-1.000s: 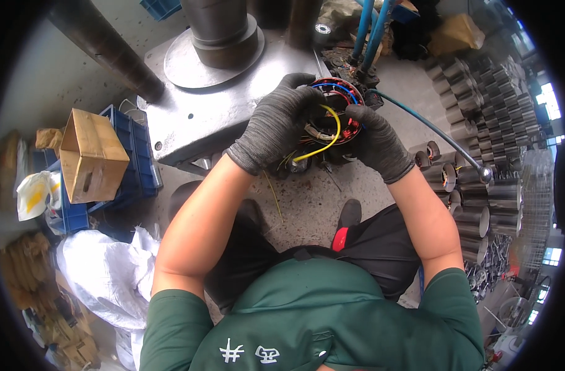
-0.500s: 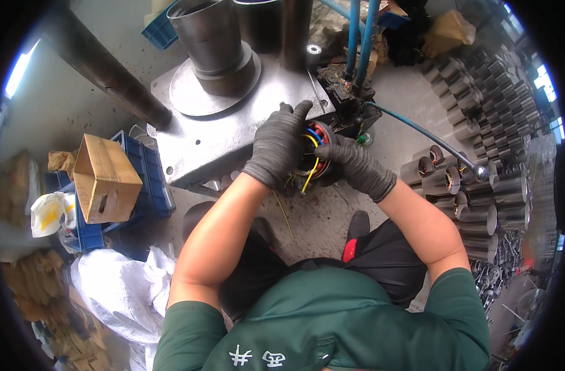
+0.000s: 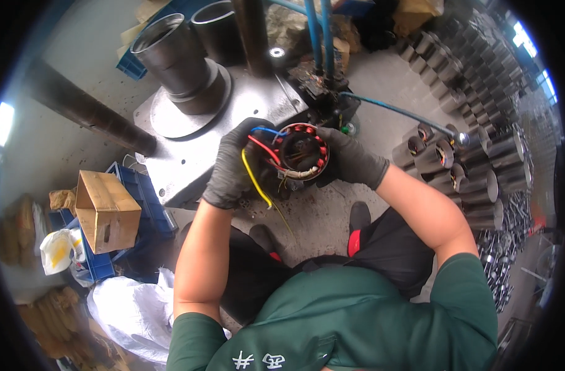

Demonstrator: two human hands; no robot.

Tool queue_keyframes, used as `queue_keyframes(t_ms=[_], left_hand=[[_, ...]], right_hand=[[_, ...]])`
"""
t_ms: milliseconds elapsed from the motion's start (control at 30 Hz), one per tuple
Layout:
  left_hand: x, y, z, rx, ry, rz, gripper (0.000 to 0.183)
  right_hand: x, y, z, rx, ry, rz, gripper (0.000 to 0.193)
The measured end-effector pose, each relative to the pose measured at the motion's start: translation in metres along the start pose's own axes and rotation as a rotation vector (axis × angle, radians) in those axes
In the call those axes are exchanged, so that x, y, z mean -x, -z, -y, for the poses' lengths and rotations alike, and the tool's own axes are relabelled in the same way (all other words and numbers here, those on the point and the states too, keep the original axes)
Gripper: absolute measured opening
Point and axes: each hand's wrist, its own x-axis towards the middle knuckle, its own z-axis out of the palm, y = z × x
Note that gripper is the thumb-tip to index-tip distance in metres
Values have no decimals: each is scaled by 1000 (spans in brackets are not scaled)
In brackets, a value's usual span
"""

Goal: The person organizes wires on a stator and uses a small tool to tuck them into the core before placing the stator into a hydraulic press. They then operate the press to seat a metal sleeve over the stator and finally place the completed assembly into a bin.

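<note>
Between my two gloved hands is a round motor stator (image 3: 324, 151), its open end facing up and showing red parts around the rim and a dark hollow centre. My left hand (image 3: 232, 167) is closed on its left side, and blue, red and yellow lead wires (image 3: 250, 174) run out over that glove. On the opposite side, my right hand (image 3: 355, 157) grips the stator's outer wall; its fingertips are mostly hidden. The stator is held in front of the near edge of a steel press table (image 3: 171, 162).
A stepped metal cylinder (image 3: 182, 74) stands on a round plate on the press table. A blue lever with a ball end (image 3: 461, 139) reaches out to the right. Metal tubes (image 3: 480, 185) stand at right, some with stators inside. A cardboard box (image 3: 109, 216) sits on blue crates at left.
The stator has turned so its open end faces up more. My left hand has moved left and down to its side, and the lead wires now hang out to the left.
</note>
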Motion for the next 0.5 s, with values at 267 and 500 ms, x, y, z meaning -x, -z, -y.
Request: queue_keyframes(t_ms=[267,500], left_hand=[[20,-16,-24,-193,401,333,31],[46,-22,-9,-1,597,141,28]], right_hand=[[-1,86,-87,345,-533,-248,85],[60,183,-102,1276,-378,-361,54]])
